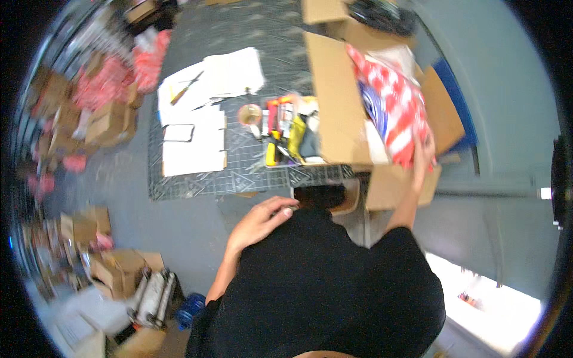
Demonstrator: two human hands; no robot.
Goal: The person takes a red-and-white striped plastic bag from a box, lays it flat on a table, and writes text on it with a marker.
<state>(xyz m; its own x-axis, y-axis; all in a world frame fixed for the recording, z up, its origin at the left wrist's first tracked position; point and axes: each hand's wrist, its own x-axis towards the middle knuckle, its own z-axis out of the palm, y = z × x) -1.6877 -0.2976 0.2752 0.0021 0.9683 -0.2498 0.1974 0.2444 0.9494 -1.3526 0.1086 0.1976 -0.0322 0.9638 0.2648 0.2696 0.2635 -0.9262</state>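
Note:
My right hand (423,152) is on the near end of a red-and-white plastic bag (394,112), with red material showing on both sides of the fingers. Blur hides how firmly they hold it. The bag lies in an open cardboard box (338,98), over a bundle of blue-violet material (374,107) and some white items. In front of my black shirt is my left hand (262,221), its thumb and fingertips close together. Whether something small sits between them is unclear. Just beyond it is a dark object (320,197), too blurred to name.
A dark cutting mat (241,179) bears white papers (192,154), a phone-like object (178,133), a knife-like tool (187,88), a cup (250,115) and a tray of tools (271,154). Cardboard boxes (112,123) and pink bags (105,83) crowd the left; a blue water bottle (191,309) stands below.

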